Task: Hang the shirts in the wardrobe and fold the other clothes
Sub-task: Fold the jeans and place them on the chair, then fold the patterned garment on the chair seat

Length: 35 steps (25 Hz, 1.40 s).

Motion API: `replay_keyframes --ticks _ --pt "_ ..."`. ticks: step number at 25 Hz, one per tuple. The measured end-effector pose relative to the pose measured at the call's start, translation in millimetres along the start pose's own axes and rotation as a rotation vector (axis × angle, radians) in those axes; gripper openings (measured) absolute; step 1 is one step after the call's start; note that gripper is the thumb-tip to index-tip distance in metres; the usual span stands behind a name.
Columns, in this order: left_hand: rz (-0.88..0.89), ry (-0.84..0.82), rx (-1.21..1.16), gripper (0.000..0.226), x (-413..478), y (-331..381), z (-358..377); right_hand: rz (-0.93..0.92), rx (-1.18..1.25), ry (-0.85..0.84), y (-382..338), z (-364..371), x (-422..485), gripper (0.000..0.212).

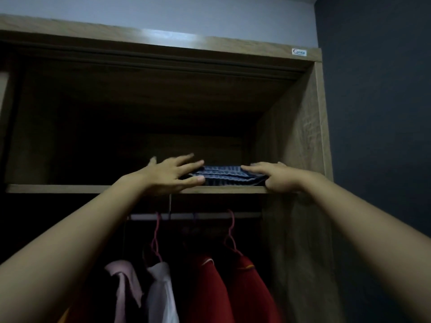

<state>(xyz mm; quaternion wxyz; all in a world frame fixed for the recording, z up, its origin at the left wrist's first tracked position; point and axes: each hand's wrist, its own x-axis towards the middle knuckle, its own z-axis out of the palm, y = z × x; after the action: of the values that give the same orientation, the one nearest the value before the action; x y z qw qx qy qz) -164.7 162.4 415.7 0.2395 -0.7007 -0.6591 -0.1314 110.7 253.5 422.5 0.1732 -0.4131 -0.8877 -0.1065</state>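
A folded blue striped garment lies on the wardrobe's upper shelf, near its right end. My left hand has straight fingers laid against the garment's left edge, thumb low by the shelf front. My right hand touches its right edge, index finger stretched over the top and the other fingers curled at the shelf's front. Below the shelf, shirts hang from the rail: a pink one, a white one and two red ones.
The wardrobe's right side panel stands close beside my right hand. The shelf's left part is dark. Pink hangers hook over the rail. A dark blue wall runs along the right.
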Motion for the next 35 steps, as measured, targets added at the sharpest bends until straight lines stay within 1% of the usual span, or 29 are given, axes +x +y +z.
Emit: replay_keyframes --ticks 1,2,3,4,5,6,7,9,12,14,16,18,19,21,23,25,26,28,31,33,35 --pt "0.017 0.105 0.028 0.086 -13.1 3.4 1.4 -0.021 0.013 0.08 -6.0 5.3 -7.2 0.083" --pt "0.056 0.234 0.022 0.093 -28.1 7.0 3.6 -0.062 0.041 0.195 -15.0 13.4 -15.5 0.084" --pt "0.099 0.353 -0.017 0.097 -45.6 11.0 5.6 -0.119 0.09 0.323 -26.6 24.0 -24.4 0.085" --pt "0.14 0.429 -0.056 0.097 -67.4 13.8 10.7 -0.177 0.158 0.432 -42.4 39.3 -35.0 0.082" --pt "0.168 0.473 -0.065 0.094 -91.6 16.1 19.4 -0.23 0.221 0.51 -59.3 58.5 -45.6 0.077" --pt "0.175 0.484 -0.042 0.09 -119.0 18.2 31.5 -0.271 0.254 0.548 -78.1 81.0 -56.6 0.073" --pt "0.161 0.472 -0.009 0.086 -150.4 19.8 47.9 -0.301 0.267 0.542 -99.5 107.1 -68.6 0.07" --pt "0.076 0.384 0.026 0.081 -216.3 16.8 84.8 -0.327 0.273 0.442 -146.4 161.9 -95.4 0.068" --pt "-0.115 0.164 0.01 0.08 -327.7 5.3 142.2 -0.364 0.31 0.269 -217.7 249.8 -148.8 0.068" --pt "-0.246 -0.028 -0.024 0.083 -416.5 4.2 179.6 -0.407 0.357 0.102 -269.4 310.4 -201.1 0.07" --pt "-0.374 -0.231 -0.074 0.092 -505.5 14.6 213.0 -0.407 0.43 -0.117 -314.3 359.8 -262.2 0.067" --pt "-0.456 -0.404 -0.155 0.099 -588.9 34.1 245.2 -0.406 0.472 -0.301 -348.0 405.1 -324.2 0.069" --pt "-0.489 -0.47 -0.175 0.099 -624.0 44.1 260.9 -0.393 0.476 -0.367 -359.4 424.6 -350.2 0.069" --pt "-0.565 -0.595 -0.238 0.092 -688.0 64.8 289.0 -0.389 0.48 -0.504 -378.8 461.8 -400.4 0.069" --pt "-0.642 -0.719 -0.272 0.079 -743.8 82.6 313.1 -0.403 0.464 -0.631 -396.7 496.5 -446.4 0.066" --pt "-0.686 -0.86 -0.313 0.065 -794.0 97.7 334.6 -0.45 0.414 -0.75 -410.2 528.5 -489.0 0.062" --pt "-0.701 -0.923 -0.343 0.062 -817.9 103.9 343.8 -0.483 0.38 -0.814 -415.7 543.8 -509.7 0.061" --pt "-0.702 -1.024 -0.363 0.059 -862.5 115.1 357.9 -0.55 0.312 -0.945 -425.3 571.3 -548.6 0.062" --pt "-0.745 -1.142 -0.388 0.056 -919.3 136.1 376.6 -0.626 0.282 -1.077 -441.0 606.5 -598.1 0.06" --pt "-0.753 -1.18 -0.433 0.054 -949.2 154.0 395.3 -0.667 0.287 -1.107 -454.6 630.8 -622.0 0.055" --pt "-0.75 -1.176 -0.483 0.051 -974.1 172.8 422.2 -0.688 0.264 -1.104 -466.1 659.0 -637.1 0.055"
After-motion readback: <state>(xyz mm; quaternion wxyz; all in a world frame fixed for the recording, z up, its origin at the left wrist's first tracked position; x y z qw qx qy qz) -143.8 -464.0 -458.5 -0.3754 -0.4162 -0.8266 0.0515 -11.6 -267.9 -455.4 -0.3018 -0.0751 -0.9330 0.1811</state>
